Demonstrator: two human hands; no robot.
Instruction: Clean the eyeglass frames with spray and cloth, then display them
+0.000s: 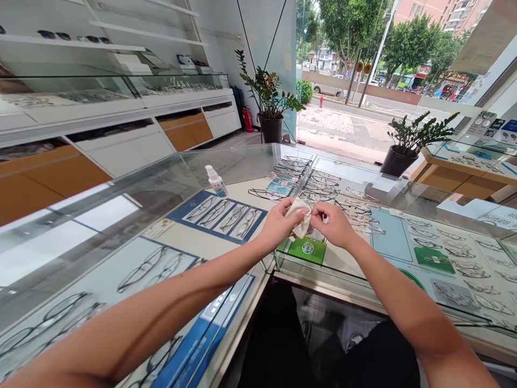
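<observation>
My left hand (pixel 283 220) is closed on a crumpled beige cloth (pixel 299 216), thumb pressed over its front. Right beside it, my right hand (pixel 331 223) has its fingertips pinched together at the cloth's edge. Whatever is between those fingertips is too small and hidden to name; a thin clear outline just below could be part of a pair of glasses. Both hands are raised over the corner of a glass display counter (pixel 250 161). Under them lies a green box or card (pixel 307 250) with a white round logo. A white spray bottle (pixel 216 182) stands on the glass to the left.
Rows of eyeglasses (pixel 460 250) lie inside the counter on the right, with more frames (pixel 232 216) on a blue-edged tray at left. Potted plants (pixel 271 129) stand beyond the counter near the window. Display cabinets (pixel 121 134) line the left wall.
</observation>
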